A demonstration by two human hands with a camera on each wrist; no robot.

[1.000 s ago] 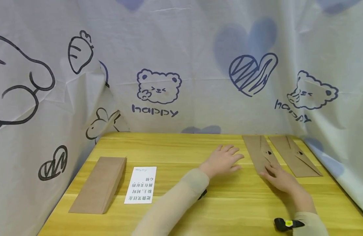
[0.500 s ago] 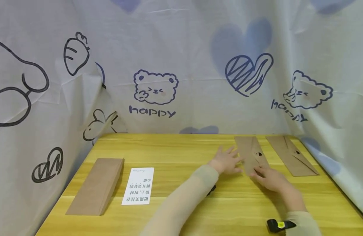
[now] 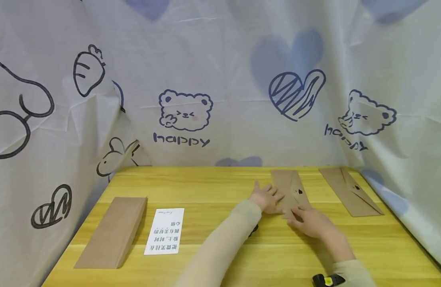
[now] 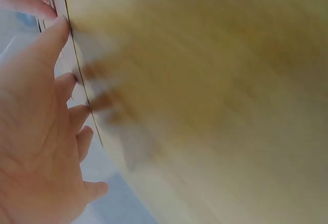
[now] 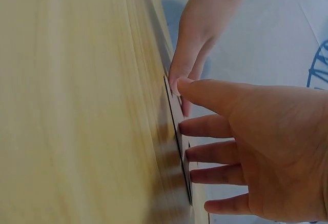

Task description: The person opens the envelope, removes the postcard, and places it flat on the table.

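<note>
A brown paper envelope [image 3: 290, 187] with a small black heart on its flap lies toward the back right of the table. My left hand [image 3: 266, 198] is spread out, fingertips at the envelope's left edge. At its near right corner is my right hand [image 3: 310, 223], thumb and fingertips touching the paper. In the right wrist view the right hand's fingers [image 5: 207, 126] are straight along the envelope [image 5: 178, 121]. Seen from the left wrist, the left thumb [image 4: 56, 37] reaches the envelope's edge. Another matching envelope [image 3: 351, 193] lies to the right.
At the left of the wood-patterned table [image 3: 220, 255] sits a larger folded brown paper piece [image 3: 110, 233]. Beside it is a white printed card [image 3: 164, 231]. A printed cloth [image 3: 238, 59] encloses the back and sides.
The nearer-to-centre envelope has slid left, away from the other envelope, with my right hand moving along with it. My left hand has come to its left edge.
</note>
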